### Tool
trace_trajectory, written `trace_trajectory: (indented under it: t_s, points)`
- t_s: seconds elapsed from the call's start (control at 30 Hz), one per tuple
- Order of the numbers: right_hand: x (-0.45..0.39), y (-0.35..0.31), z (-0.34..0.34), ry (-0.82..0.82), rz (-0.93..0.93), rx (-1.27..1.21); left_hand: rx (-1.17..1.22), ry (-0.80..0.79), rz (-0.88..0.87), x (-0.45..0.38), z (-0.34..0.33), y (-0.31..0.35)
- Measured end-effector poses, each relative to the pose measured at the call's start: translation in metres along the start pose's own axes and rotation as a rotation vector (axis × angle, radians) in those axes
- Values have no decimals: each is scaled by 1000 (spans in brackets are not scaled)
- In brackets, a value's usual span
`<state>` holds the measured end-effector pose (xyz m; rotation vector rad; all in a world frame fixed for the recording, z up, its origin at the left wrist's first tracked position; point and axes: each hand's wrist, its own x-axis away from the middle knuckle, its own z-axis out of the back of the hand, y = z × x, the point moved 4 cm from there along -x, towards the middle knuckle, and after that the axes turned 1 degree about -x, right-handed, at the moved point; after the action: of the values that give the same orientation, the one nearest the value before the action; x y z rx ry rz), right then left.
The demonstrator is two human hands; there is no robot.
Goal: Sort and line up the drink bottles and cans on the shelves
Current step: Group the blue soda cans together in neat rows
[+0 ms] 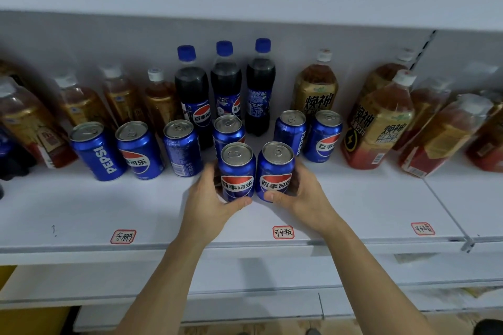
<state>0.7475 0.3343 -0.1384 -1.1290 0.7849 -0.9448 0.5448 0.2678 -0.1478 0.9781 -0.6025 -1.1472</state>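
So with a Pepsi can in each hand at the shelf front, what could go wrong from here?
1. The left hand and right hand hold the two front cans side by side; pushed back, they could knock the can behind.
2. That could in turn tip the cola bottles.
3. The gold tea bottle already looks tilted, so a jolt might topple it.

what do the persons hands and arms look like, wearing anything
Both the left hand and the right hand are bare: no gloves, rings, watch or wristbands visible. Both forearms are uncovered as far as the frame's bottom edge, with no sleeve in view. No markings show on them.
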Motion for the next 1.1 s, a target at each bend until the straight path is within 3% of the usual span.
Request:
trace_trajectory:
  t_s: [0.57, 0.7, 0.77, 0.8, 0.87, 0.97, 1.1]
  points:
    - [-1, -12, -5, -29, 22, -57, -44, 48, 14, -5, -5, -4]
    - [-5, -55, 44, 284, 286, 233, -70, 52, 24, -8, -5, -8]
    - [-29, -87, 67, 331, 462, 531, -74, 48, 34, -9, -6, -10]
    - [-47, -102, 70, 265, 523, 726, -71, 42, 39, -9, -6, -10]
    - [-83, -118, 67, -17, 517, 1091, -58, 33, 30, -9, -6, -10]
    - [-112, -116, 57, -466, 246, 1325, -65, 24, 7, -7, -5, -9]
    - [-115, -121, 59, -541, 198, 1382, -32, 48, -26, -4, -3, -6]
